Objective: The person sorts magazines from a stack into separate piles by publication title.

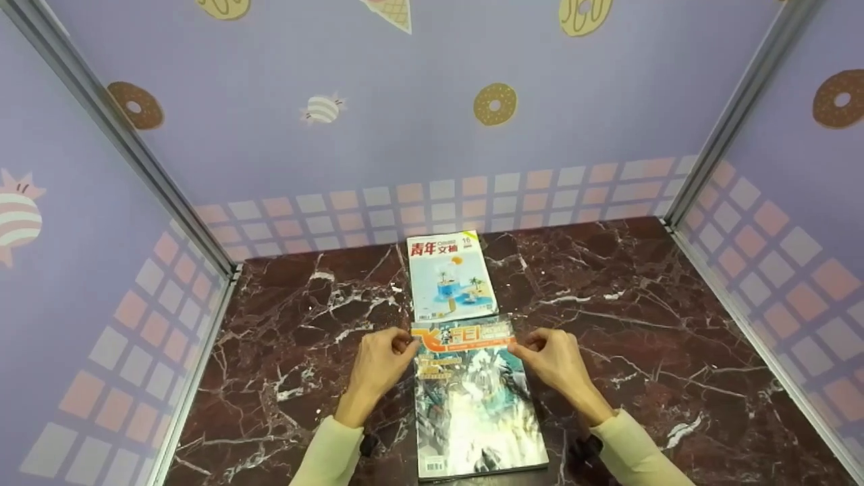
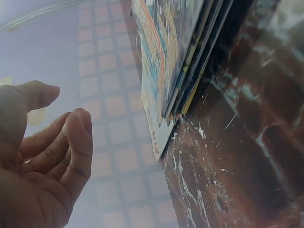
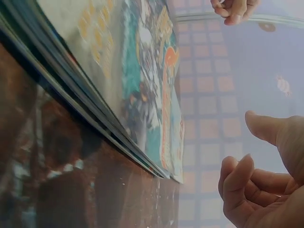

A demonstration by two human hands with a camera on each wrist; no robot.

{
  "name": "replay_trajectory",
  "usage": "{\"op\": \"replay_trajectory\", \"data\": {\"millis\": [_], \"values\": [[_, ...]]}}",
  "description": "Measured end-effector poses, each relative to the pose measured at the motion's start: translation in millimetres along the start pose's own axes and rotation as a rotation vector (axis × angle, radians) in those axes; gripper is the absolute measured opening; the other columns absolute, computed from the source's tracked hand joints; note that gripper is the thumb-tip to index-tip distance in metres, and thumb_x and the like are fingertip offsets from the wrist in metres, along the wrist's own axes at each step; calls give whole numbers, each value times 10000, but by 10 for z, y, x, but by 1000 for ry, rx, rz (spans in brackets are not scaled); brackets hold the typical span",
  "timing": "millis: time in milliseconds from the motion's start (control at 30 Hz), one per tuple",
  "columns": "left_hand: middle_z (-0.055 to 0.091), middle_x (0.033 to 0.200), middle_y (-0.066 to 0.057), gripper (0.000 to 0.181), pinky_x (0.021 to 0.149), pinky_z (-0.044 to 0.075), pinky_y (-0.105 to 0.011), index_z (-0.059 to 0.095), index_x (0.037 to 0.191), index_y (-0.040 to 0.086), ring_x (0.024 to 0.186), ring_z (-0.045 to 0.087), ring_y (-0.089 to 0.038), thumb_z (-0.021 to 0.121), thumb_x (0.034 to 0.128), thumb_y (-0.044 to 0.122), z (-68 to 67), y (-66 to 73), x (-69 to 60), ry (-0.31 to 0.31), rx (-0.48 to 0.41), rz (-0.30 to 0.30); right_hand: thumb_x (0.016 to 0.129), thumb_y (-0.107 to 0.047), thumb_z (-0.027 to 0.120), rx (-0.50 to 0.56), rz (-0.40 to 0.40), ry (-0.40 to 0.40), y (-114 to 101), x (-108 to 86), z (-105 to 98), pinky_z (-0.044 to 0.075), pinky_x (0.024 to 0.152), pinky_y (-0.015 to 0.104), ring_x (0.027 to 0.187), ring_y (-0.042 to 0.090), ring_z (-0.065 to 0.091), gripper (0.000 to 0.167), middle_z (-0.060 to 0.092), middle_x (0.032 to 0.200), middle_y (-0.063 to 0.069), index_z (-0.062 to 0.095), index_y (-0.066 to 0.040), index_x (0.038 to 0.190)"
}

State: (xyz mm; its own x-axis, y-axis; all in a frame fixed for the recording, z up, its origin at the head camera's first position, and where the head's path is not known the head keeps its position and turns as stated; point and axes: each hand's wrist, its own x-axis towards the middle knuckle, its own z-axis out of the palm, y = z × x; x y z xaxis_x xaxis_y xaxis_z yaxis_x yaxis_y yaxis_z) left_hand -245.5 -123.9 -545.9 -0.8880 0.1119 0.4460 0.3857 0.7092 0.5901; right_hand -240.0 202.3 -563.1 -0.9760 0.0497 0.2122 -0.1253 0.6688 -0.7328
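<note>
The magazine stack [image 1: 472, 412] lies flat on the tabletop [image 1: 304, 385], which spreads left and right of it toward metal strips [image 1: 761, 356] along the walls [image 1: 405, 145]. A smaller magazine [image 1: 439, 277] lies straight beyond the stack, its near edge meeting the stack's far edge and its far edge close to the back wall; whether it tucks underneath cannot be told. The left hand [image 1: 383, 361] is at the stack's left far corner, the right hand [image 1: 559, 361] at its right far corner; both wrist views show them just off the paper, fingers loosely bent, thumbs apart, grasping nothing. On the stack's top cover, an orange masthead is blurred by glare, with a barcode low on the left; the smaller cover reads 青年文摘 in red, with "16". The stack's cover is glossy, its layered edges thin and uneven, over dark red, white-veined marbling.
</note>
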Motion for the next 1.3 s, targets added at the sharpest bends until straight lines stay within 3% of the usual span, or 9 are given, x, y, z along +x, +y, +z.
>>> {"op": "replay_trajectory", "data": {"millis": [300, 467, 667, 900, 1033, 1300], "values": [[764, 710, -41, 189, 639, 584, -286, 814, 917, 36, 601, 678, -113, 905, 853, 189, -46, 60, -279, 35, 15, -68, 835, -313, 959, -11, 40, -12, 44, -297, 10, 536, 657, 269, 633, 83, 630, 306, 751, 726, 14, 821, -47, 901], [747, 674, -33, 242, 602, 545, -264, 780, 812, 63, 577, 646, -99, 929, 819, 254, -36, 114, -414, 35, 29, -112, 828, -303, 963, -11, 70, -22, 69, -458, 25, 549, 656, 265, 644, 81, 637, 331, 747, 731, 15, 819, -20, 920], [708, 632, 2, 337, 586, 529, -304, 737, 742, 93, 557, 606, -82, 950, 787, 350, 4, 207, -558, 32, 86, -189, 809, -348, 976, -20, 98, -27, 84, -633, 59, 541, 633, 260, 631, 70, 634, 361, 746, 724, 0, 820, -37, 907], [699, 637, 12, 327, 586, 539, -343, 733, 741, 111, 569, 612, -100, 962, 747, 344, 105, 290, -743, 73, 97, -271, 835, -329, 958, -28, 147, -43, 116, -746, 74, 522, 624, 266, 631, 79, 620, 340, 724, 728, -4, 817, -40, 946], [668, 623, 40, 335, 576, 528, -344, 720, 737, 128, 567, 592, -102, 968, 733, 353, 179, 304, -872, 29, 116, -348, 833, -324, 956, -37, 168, -63, 155, -799, 85, 507, 625, 265, 628, 84, 609, 327, 707, 729, -14, 811, -53, 945], [658, 632, 46, 417, 576, 531, -343, 737, 814, 90, 565, 590, -110, 968, 746, 431, 271, 313, -1035, -64, 100, -423, 832, -343, 954, -71, 201, -117, 209, -898, 94, 545, 642, 307, 641, 90, 621, 403, 708, 734, -16, 817, -24, 1036]]}}
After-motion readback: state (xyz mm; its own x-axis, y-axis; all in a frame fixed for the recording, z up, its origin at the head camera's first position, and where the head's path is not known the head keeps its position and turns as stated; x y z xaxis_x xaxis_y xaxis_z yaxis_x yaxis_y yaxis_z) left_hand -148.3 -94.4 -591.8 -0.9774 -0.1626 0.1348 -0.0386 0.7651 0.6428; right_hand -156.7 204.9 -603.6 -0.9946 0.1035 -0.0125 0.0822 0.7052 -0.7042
